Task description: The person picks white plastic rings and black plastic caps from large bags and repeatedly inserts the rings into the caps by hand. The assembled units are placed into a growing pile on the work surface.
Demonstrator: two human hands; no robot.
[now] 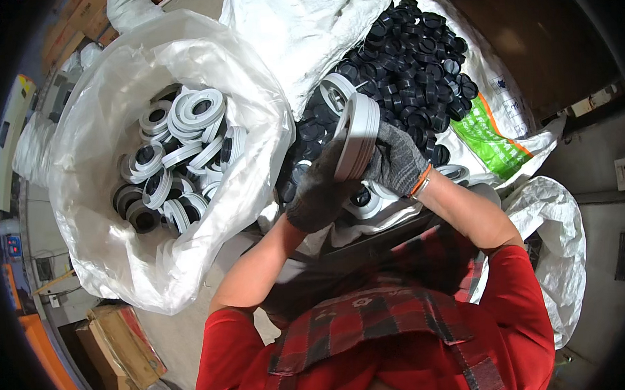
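Note:
Both my hands wear dark grey work gloves. Between them stands a white round plastic ring part (pixel 360 134), tilted on edge so that its ridged rim faces me. My left hand (pixel 319 191) is closed on its left and lower side. On the other side, my right hand (pixel 399 160) presses its curled fingers to the ring; the fingertips are partly hidden. Just beyond lies a heap of small black round plastic caps (pixel 418 65) on a white woven sack. Another white ring (pixel 336 93) rests on the heap, and one with a black centre (pixel 363 201) lies below my hands.
At my left a large translucent plastic bag (pixel 253 121) stands open, holding several white rings with black centres (pixel 197 113). A green and orange printed patch (pixel 488 138) marks the sack at right. Cardboard boxes (pixel 120 346) sit low on the left; a crumpled white sack (pixel 555 247) lies right.

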